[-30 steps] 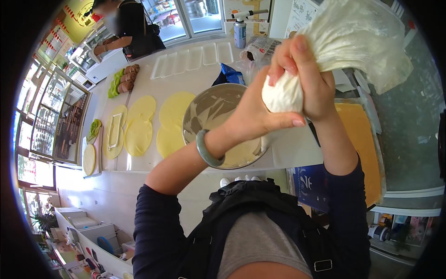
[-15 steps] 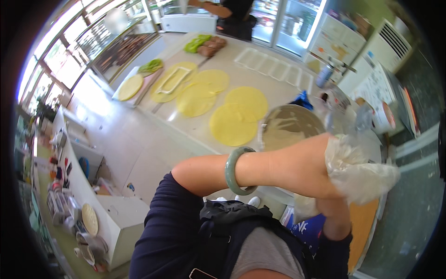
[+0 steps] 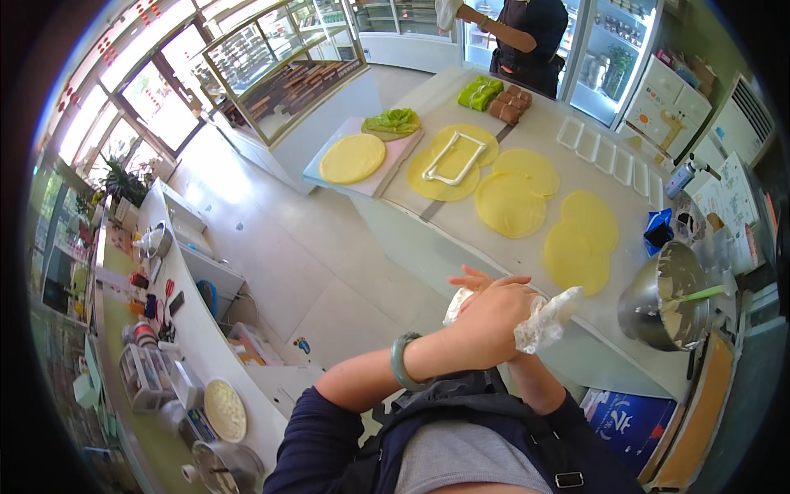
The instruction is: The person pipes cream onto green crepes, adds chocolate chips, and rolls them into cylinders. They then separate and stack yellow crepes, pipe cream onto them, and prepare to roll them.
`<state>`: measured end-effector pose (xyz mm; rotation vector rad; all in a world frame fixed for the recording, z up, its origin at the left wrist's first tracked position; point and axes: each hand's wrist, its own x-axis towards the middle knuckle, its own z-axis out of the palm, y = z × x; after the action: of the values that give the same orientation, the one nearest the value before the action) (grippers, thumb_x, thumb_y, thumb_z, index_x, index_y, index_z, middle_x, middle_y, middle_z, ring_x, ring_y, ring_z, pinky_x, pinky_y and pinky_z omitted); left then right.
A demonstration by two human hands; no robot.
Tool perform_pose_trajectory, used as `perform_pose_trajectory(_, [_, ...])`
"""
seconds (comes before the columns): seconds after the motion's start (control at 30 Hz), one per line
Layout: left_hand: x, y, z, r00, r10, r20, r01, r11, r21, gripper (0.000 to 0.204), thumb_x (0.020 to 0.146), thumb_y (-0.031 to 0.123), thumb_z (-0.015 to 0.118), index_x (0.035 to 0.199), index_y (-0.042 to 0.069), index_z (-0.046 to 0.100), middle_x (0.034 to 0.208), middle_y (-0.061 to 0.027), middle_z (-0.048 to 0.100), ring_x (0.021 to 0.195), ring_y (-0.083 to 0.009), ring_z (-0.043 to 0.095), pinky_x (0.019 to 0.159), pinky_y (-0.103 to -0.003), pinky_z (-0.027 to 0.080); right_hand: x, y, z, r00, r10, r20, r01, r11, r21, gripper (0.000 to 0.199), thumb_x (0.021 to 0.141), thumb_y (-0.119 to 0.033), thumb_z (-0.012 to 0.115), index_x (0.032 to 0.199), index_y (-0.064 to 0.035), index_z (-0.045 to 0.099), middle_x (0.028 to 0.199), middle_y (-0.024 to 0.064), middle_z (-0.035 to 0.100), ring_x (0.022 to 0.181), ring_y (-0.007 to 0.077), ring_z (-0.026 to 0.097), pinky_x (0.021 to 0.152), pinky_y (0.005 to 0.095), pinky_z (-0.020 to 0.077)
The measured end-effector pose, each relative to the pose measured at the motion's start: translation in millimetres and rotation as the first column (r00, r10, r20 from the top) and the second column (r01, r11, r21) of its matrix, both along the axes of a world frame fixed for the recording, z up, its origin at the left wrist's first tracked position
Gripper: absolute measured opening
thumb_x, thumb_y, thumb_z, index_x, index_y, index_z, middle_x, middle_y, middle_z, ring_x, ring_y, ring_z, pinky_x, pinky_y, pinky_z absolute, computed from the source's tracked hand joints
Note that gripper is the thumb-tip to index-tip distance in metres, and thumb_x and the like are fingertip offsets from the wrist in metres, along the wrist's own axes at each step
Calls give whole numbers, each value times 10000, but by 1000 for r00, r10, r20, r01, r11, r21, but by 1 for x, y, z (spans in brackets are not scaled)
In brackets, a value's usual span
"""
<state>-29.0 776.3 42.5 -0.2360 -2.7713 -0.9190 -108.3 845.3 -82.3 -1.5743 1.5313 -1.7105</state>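
My left hand [image 3: 498, 323], with a green bangle [image 3: 403, 361] on the wrist, crosses over my right arm. Crumpled clear plastic [image 3: 550, 319] bunches at its fingertips, perhaps a thin disposable glove; the fingers look closed on it. Beyond the left hand, the fingers of my right hand [image 3: 476, 281] show stretched out toward the left. A second pale bit of plastic [image 3: 457, 305] lies against that hand; whether it is gripped is hidden. Both hands are in the air in front of the worktable [image 3: 461, 239].
Yellow round crepes [image 3: 510, 204] lie on the table, one pair under a white rectangular frame [image 3: 454, 159]. A metal bowl [image 3: 646, 306] of cream holds a green-handled spatula [image 3: 699, 294]. Clear trays [image 3: 613, 156], green rolls [image 3: 480, 93] and brown rolls [image 3: 510, 104] sit farther back. A co-worker [image 3: 527, 45] stands beyond.
Both hands have come left and nearer each other, away from above the cream bowl. The view has swung left, showing more of the floor and display case. The plastic remains at my left hand.
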Motion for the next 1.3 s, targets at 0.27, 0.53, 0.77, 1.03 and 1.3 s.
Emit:
perform_pose_trajectory(0.27, [-4, -135, 2, 981, -86, -174, 84, 996, -19, 912, 811, 192, 823, 1579, 15, 364, 1647, -204, 346, 1507, -385, 352, 1259, -534, 245, -41, -96, -2, 575, -54, 816, 345, 921, -182, 396, 1103, -411, 448, 1125, -53, 618, 1305, 186, 655, 1379, 327, 521, 1221, 506, 327])
perform_pose_trajectory(0.53, [-8, -354, -18, 942, -259, 213, 142, 883, 447, 600, 885, 56, 753, 1450, 16, 557, 1451, -168, 609, 1342, -379, 567, 1143, -462, 440, -207, -158, 10, 451, -573, 684, 879, 156, -450, 474, 1120, -498, 384, 909, -97, 523, 1076, 120, 656, 1216, 329, 599, 1129, 506, 419])
perform_pose_trajectory(0.77, [-38, -471, -41, 904, -236, 355, 42, 878, 477, 478, 902, -21, 681, 1374, 22, 624, 1369, -134, 679, 1288, -353, 611, 1131, -434, 450, -260, -281, -28, 254, -790, 557, 928, 38, -370, 450, 1128, -424, 387, 846, -79, 445, 937, 117, 606, 1072, 325, 595, 1008, 477, 458])
perform_pose_trajectory(1.03, [-105, -576, -70, 713, -569, 409, 273, 763, 586, 474, 931, -18, 678, 1398, 16, 601, 1381, -128, 667, 1286, -323, 616, 1079, -412, 478, -251, -360, -50, -24, -910, 414, 935, -167, -312, 482, 1125, -426, 395, 785, -84, 416, 814, 96, 542, 916, 293, 579, 922, 454, 476])
perform_pose_trajectory(1.3, [-133, -619, -84, 576, -721, 385, 398, 659, 638, 467, 944, 62, 702, 1402, 47, 611, 1320, -153, 668, 1226, -349, 624, 1043, -430, 495, -234, -362, -42, -324, -829, 456, 860, -459, -222, 515, 1112, -484, 443, 781, -94, 380, 756, 43, 421, 783, 218, 498, 775, 392, 467])
